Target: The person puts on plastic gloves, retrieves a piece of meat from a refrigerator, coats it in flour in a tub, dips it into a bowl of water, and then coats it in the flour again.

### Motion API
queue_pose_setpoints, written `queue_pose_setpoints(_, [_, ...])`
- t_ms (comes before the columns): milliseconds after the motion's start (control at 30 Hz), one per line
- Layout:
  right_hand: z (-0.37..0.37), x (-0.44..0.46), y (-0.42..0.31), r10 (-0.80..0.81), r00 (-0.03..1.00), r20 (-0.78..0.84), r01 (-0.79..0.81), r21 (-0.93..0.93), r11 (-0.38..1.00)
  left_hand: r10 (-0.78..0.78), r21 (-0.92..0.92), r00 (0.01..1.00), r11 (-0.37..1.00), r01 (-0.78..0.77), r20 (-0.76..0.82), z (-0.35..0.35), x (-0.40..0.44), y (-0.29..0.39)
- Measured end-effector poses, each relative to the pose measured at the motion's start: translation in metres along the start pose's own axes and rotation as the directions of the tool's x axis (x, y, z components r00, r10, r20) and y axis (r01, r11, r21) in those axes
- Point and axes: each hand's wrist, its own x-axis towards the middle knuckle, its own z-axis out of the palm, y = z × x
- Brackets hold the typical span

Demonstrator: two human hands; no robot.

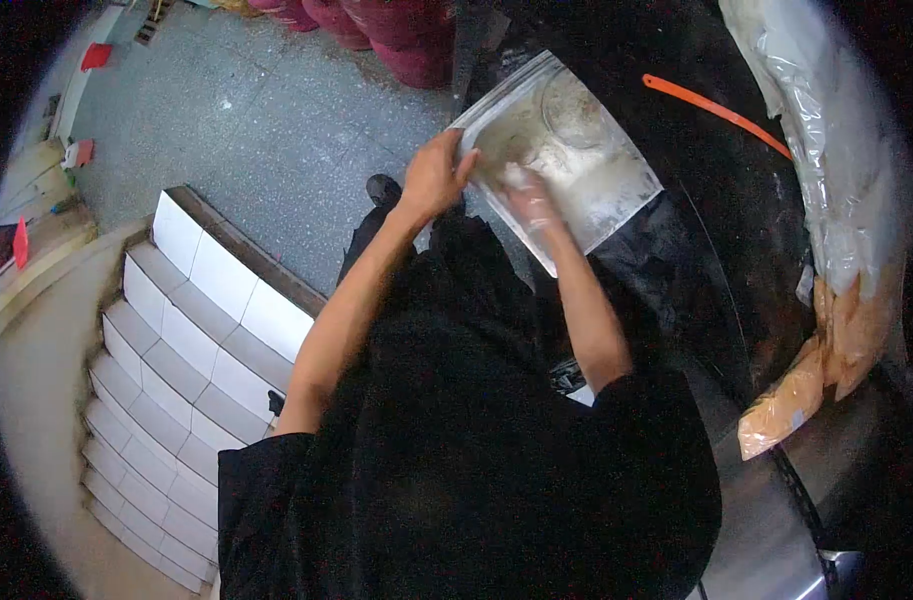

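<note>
A pale rectangular plastic box (614,236) lies at an angle on a dark surface, with white powder (601,180) spread over its bottom. My left hand (436,178) grips the box's left rim, thumb pointing inward. Inside the box, my right hand (531,203) is low over the powder near the left wall. Its fingers are powdery and smeared by motion, so what they hold, if anything, cannot be made out. A round clear bowl (574,112) with powder on it sits in the far corner of the box.
An orange curved strip (716,108) lies right of the box. Clear plastic sheeting (826,150) hangs along the right side, ending in an orange-brown packet (781,415). Full dark-red sacks (401,40) stand at the top. White tiled steps (211,290) are at left, beside a speckled grey floor (246,130).
</note>
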Motion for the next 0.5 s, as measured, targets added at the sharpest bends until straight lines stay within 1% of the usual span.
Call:
queue_pose_setpoints(33, [-0.009, -0.001, 0.007, 0.039, 0.999, -0.003, -0.038, 0.107, 0.993, 0.021, 0.009, 1.0, 1.0, -0.021, -0.021, 0.001, 0.0, -0.003])
queue_pose_setpoints(100, [-0.009, 0.013, 0.034, 0.18, 0.982, -0.063, -0.164, 0.2, 0.966, 0.065, 0.026, 0.996, 0.998, -0.064, -0.057, 0.007, 0.0, -0.01])
queue_pose_setpoints(133, [0.008, 0.033, 0.053, -0.048, 0.923, -0.383, -0.03, -0.196, 0.98, 0.059, 0.012, 0.997, 0.998, -0.059, -0.054, 0.008, -0.002, -0.01])
queue_pose_setpoints(167, [0.025, 0.053, 0.071, -0.269, 0.718, -0.642, -0.184, -0.548, 0.816, 0.059, 0.002, 0.997, 0.998, -0.059, -0.055, 0.008, 0.0, -0.01])
queue_pose_setpoints(200, [0.03, 0.061, 0.075, -0.339, 0.689, -0.641, -0.185, -0.608, 0.773, 0.058, -0.008, 0.997, 0.998, -0.059, -0.05, 0.008, 0.0, -0.011])
queue_pose_setpoints(233, [0.032, 0.055, 0.071, -0.292, 0.814, -0.502, -0.064, -0.577, 0.814, 0.034, 0.012, 0.999, 0.999, -0.034, -0.031, 0.005, -0.003, -0.007])
queue_pose_setpoints(267, [0.033, 0.047, 0.068, -0.251, 0.899, -0.359, 0.028, -0.524, 0.851, 0.013, 0.032, 1.0, 0.999, -0.013, -0.012, 0.002, -0.004, -0.003])
queue_pose_setpoints(300, [0.032, 0.039, 0.065, -0.234, 0.935, -0.268, 0.075, -0.494, 0.866, -0.004, 0.051, 1.0, 0.999, 0.004, 0.004, 0.0, -0.003, 0.002])
queue_pose_setpoints(333, [0.03, 0.033, 0.061, -0.22, 0.954, -0.203, 0.104, -0.467, 0.878, 0.018, 0.058, 1.0, 0.998, -0.018, 0.001, 0.002, -0.003, 0.0])
queue_pose_setpoints(400, [0.02, 0.028, 0.054, -0.17, 0.972, -0.161, 0.096, -0.387, 0.917, 0.056, 0.068, 0.998, 0.996, -0.054, -0.021, 0.004, 0.0, -0.005])
queue_pose_setpoints(500, [0.03, 0.029, 0.053, -0.069, 0.986, -0.155, 0.032, -0.229, 0.973, 0.046, 0.027, 0.998, 0.999, -0.045, -0.038, 0.003, -0.002, -0.002])
